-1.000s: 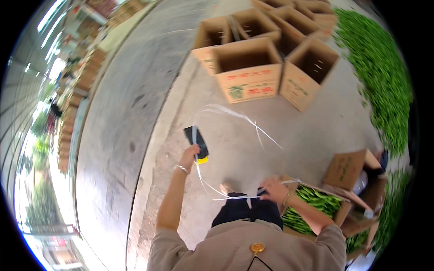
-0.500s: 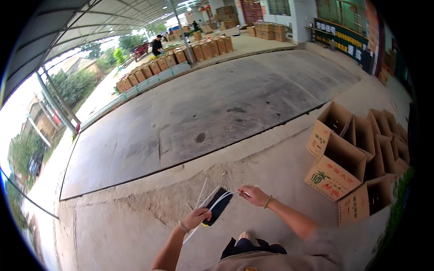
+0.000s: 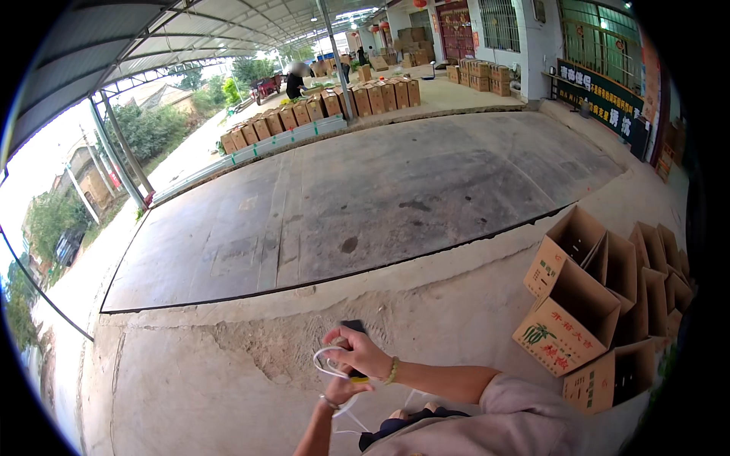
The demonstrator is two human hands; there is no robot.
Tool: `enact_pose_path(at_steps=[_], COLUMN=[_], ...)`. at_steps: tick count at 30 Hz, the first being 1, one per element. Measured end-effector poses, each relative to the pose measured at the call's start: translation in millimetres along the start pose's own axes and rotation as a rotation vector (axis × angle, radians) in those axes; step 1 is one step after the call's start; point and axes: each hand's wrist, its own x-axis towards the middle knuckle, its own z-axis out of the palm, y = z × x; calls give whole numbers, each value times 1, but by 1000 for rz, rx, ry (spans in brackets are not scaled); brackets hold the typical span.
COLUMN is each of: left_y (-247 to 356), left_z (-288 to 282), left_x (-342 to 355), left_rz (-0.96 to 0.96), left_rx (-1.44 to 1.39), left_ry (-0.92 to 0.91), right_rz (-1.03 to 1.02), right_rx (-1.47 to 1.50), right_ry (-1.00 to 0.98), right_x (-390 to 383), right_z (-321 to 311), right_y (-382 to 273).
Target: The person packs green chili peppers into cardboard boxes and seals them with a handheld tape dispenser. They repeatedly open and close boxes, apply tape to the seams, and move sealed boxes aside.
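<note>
In front of my body is a flat, dark rectangular object (image 3: 354,326) with a yellow lower edge; I cannot tell its exact kind. My left hand (image 3: 344,389) closes around its lower end. My right hand (image 3: 360,356) crosses in front of it, fingers curled on a white cord (image 3: 318,365) that bends into a loop to their left. The right hand hides much of the dark object. Thin white strands hang below my hands, near my dark trousers.
Open cardboard boxes (image 3: 572,319) stand clustered on the concrete at the right. A broad dark floor slab (image 3: 365,205) stretches ahead. Beyond it are a row of filled cartons (image 3: 312,112), a metal post (image 3: 335,57) and a person (image 3: 295,82) in dark clothes.
My right hand has come left and down to meet the left, and the cord has gone from a long stretched curve to a small loop. The view has shifted slightly.
</note>
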Motion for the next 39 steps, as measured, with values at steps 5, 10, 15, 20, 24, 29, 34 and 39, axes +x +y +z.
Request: enact_pose_path(at_steps=[5,10,15,20,24,29,34,39], left_y=[15,32,23,19,37,36,42,19], left_z=[121,158,142,142,131,103,83,52], left_x=[46,27,3,-8,-2,-6,-16,-49], left_rz=[-20,-255,-267,-375,-470,-495,-379,-427], left_rx=[6,-52,-91,-271,46,-16,-146,-22], left_ry=[6,-16,19,221,40,-85,-57,-50], right_rz=[-216,-246,-220,70,-356,-491,-502,-578], right_rx=[80,139,169,-261,-1639,-1274,-1302,-1238], right_ry=[182,597,795,859,812,-563,-629,-590], right_x=[-16,-47,-104,-146,-141,-123,-88,-71], right_z=[-44,-188,-332,-402,-328,-125,-99,-82], right_y=[-52,-116,-107,-22,-2,-21,25,59])
